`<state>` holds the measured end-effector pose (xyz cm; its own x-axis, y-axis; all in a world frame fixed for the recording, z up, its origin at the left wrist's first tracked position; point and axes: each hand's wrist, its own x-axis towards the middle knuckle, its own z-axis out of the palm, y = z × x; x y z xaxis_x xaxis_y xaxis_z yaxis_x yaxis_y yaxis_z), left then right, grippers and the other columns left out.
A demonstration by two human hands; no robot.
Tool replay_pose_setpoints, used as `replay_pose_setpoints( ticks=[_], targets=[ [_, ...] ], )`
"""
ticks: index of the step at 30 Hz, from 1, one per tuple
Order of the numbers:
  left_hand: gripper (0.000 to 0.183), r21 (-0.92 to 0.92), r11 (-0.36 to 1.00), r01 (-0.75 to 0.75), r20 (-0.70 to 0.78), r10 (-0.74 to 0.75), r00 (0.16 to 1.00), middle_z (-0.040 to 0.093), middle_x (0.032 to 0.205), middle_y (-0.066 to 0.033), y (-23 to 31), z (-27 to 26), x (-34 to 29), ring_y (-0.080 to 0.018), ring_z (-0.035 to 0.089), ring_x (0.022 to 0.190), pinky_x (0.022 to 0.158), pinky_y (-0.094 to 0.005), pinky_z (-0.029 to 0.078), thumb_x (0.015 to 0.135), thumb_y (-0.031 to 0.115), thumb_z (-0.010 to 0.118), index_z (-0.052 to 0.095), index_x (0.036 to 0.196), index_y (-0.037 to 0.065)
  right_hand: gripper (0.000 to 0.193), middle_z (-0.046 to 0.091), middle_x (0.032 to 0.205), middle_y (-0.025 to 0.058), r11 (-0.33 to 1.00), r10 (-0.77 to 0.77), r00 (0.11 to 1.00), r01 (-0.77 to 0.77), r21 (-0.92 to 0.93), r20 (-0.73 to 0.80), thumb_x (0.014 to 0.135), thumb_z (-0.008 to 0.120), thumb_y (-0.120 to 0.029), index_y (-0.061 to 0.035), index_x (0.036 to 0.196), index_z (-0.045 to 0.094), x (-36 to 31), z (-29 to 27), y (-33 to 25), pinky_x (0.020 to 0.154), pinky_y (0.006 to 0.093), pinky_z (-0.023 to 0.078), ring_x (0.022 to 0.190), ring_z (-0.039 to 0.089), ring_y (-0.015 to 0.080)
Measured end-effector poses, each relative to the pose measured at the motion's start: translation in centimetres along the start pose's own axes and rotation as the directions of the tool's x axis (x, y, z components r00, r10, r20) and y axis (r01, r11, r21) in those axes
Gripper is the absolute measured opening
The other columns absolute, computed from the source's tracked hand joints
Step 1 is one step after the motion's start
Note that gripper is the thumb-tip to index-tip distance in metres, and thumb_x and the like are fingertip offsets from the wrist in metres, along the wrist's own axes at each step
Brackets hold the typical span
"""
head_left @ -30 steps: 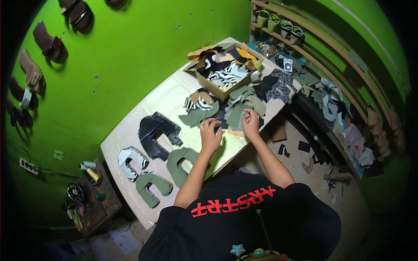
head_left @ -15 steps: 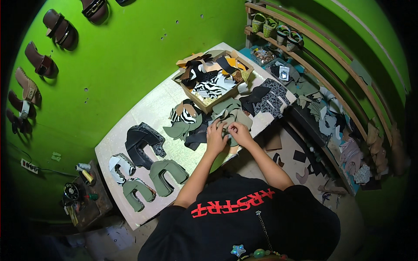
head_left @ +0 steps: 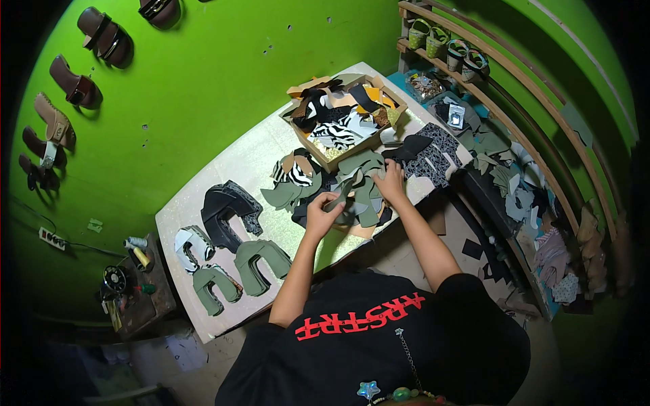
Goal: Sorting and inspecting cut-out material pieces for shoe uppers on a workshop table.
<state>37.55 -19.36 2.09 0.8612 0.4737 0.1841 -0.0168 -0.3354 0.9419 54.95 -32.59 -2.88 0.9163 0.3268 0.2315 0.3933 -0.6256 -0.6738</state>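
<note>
At the near side of the table [head_left: 254, 162], a person in a black shirt [head_left: 467, 331] with red lettering leans over the work. Off to the left stands a small wooden stand [head_left: 159, 294] with spools of thread [head_left: 140, 256] on it.

Along the left part of the table lie stacks of horseshoe-shaped pieces: two green stacks [head_left: 249, 267] nearest, then a white stack [head_left: 186, 247] and a black stack [head_left: 220, 208] just beyond them.

Near the middle of the table's near edge, the left hand [head_left: 323, 215] has its grip closed on a green strip [head_left: 349, 188], thumb against fingers. The right hand [head_left: 391, 181] rests just to the right, fingers bent over the far part of the green heap [head_left: 360, 166]; from where I stand I cannot tell whether its grip has caught a piece. The strip is over that loose heap, between the two hands.

Left of the heap sits a smaller pile [head_left: 292, 177] with green, tan and zebra-striped bits. Dark patterned pieces [head_left: 437, 159] lie at the right edge. Farther back, touching or nearly touching the heap, a cardboard box [head_left: 359, 147] brims with mixed scraps [head_left: 335, 135].

Far right, little baskets [head_left: 437, 45] line a wooden rack; sandals [head_left: 71, 80] hang on the green wall [head_left: 217, 74] at far left.
</note>
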Motion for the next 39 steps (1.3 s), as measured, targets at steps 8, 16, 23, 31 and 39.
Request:
replay_pose_setpoints(
  ticks=[8,16,23,31,39],
  targets=[
    [0.010,-0.218,0.974,0.068,-0.047,-0.079,0.996,0.059,0.086,-0.0051,-0.7,-2.5,-0.7,-0.0090,0.052,0.075,0.068,-0.0231,0.041,0.076,0.006,0.061,0.053,0.077,0.000,0.045,0.059,0.078,0.0123,0.974,0.226,0.974,-0.226,-0.022,0.031,0.065,0.065,-0.018,-0.0049,0.104,0.049,1.3,1.4,-0.8,0.070,0.0400,0.046,0.072,0.056,0.0308],
    [0.012,-0.274,0.949,0.157,-0.093,-0.189,0.978,0.057,0.077,-0.0025,-1.6,-3.9,-1.5,-0.0087,0.050,0.072,0.068,-0.0227,0.040,0.075,0.009,0.061,0.053,0.077,0.000,0.036,0.048,0.074,0.0057,0.944,-0.302,0.945,0.314,0.101,-0.123,0.065,0.056,-0.007,-0.0085,0.100,0.051,-3.7,0.1,-4.0,0.069,0.0343,0.036,0.076,0.050,0.0244],
    [0.008,-0.341,0.928,0.151,-0.113,-0.201,0.973,0.060,0.077,-0.0038,0.7,-5.0,-2.3,-0.0084,0.054,0.071,0.067,-0.0221,0.042,0.078,0.007,0.058,0.052,0.077,0.002,0.055,0.042,0.099,0.0090,0.947,-0.287,0.943,0.306,-0.098,0.170,0.067,0.062,-0.015,-0.0128,0.119,0.045,-5.2,1.1,-4.5,0.084,0.0415,0.028,0.097,0.042,0.0257],
    [0.009,-0.505,0.849,0.157,-0.174,-0.278,0.945,0.059,0.077,-0.0068,0.0,-8.0,-4.4,-0.0145,0.061,0.070,0.064,-0.0246,0.047,0.079,0.005,0.056,0.048,0.080,0.002,0.071,0.034,0.115,0.0161,0.951,-0.188,0.980,0.163,-0.263,-0.069,0.065,0.063,-0.022,-0.0068,0.126,0.031,-5.4,1.6,-7.4,0.092,0.0482,0.019,0.107,0.031,0.0337],
    [0.008,-0.633,0.756,0.164,-0.127,-0.311,0.942,0.051,0.066,-0.0039,-0.1,-12.6,-7.4,-0.0165,0.054,0.044,0.056,-0.0291,0.050,0.081,0.007,0.053,0.045,0.080,0.005,0.043,0.044,0.106,0.0143,0.775,-0.514,0.856,0.432,0.461,0.063,0.068,0.062,-0.020,-0.0067,0.107,0.050,-9.3,4.9,-14.5,0.090,0.0403,0.026,0.103,0.035,0.0317]
  ],
)
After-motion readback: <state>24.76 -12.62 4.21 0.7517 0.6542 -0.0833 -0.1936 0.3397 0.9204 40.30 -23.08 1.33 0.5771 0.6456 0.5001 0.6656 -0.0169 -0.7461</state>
